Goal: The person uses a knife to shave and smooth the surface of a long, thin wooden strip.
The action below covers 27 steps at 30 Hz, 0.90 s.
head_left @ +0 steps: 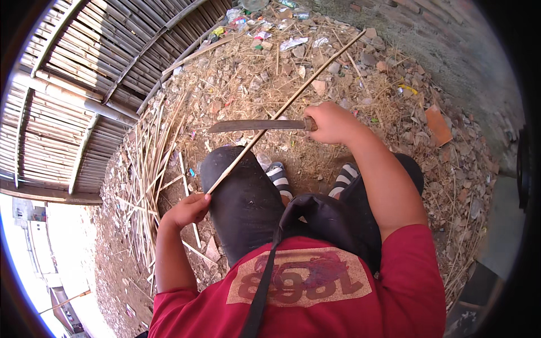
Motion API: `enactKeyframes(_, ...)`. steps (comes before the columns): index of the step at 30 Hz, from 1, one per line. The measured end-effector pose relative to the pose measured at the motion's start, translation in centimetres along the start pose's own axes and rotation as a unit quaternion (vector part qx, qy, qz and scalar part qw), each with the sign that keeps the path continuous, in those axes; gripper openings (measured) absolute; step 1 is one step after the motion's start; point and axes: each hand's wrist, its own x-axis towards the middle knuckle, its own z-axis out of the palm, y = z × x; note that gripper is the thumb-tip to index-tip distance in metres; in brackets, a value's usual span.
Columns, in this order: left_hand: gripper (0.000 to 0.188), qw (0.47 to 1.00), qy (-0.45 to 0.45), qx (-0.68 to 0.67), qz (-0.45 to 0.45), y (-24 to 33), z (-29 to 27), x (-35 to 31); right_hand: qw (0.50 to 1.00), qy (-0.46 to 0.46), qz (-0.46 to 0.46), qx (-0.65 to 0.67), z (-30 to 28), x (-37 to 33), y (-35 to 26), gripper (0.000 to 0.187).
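My left hand (pixel 190 210) is closed around the near end of a long thin bamboo strip (pixel 304 85), beside my left knee. The strip slants up over that knee and away to the far right. In my right hand (pixel 331 123) is the handle of a machete (pixel 260 125), gripped with the fingers wrapped round it. Its dark, worn blade points left and lies across the strip just beyond the left knee. Whether the edge bites into the strip, I cannot tell.
A pile of split bamboo strips (pixel 147 183) lies on the ground to the left. Behind it stands a bamboo slat wall (pixel 73 84). A brick wall (pixel 451 39) runs along the far right. Rubble, dry straw and litter cover the ground (pixel 253 84).
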Motion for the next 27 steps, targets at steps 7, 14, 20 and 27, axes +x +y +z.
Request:
enactKeyframes(7, 0.045, 1.000, 0.001, 0.007, 0.006, -0.3, 0.2, 0.5, 0.987, 0.070, -0.028, -0.144, -2.6, -1.4, -1.0, 0.034)
enactKeyframes(14, 0.044, 1.000, 0.005, -0.002, -0.006, -0.2, 0.1, 0.2, 0.982, 0.003, 0.058, -0.178, -4.0, -1.8, -1.5, 0.031)
enactKeyframes(20, 0.046, 1.000, -0.020, 0.000, 0.013, -0.5, -0.3, 0.2, 0.981, 0.008, -0.028, -0.192, -5.5, -3.5, -3.1, 0.035)
enactKeyframes(27, 0.048, 0.999, -0.035, 0.023, 0.030, -0.8, -0.4, 1.0, 0.968, 0.065, -0.011, -0.244, -6.9, -6.4, -2.8, 0.035)
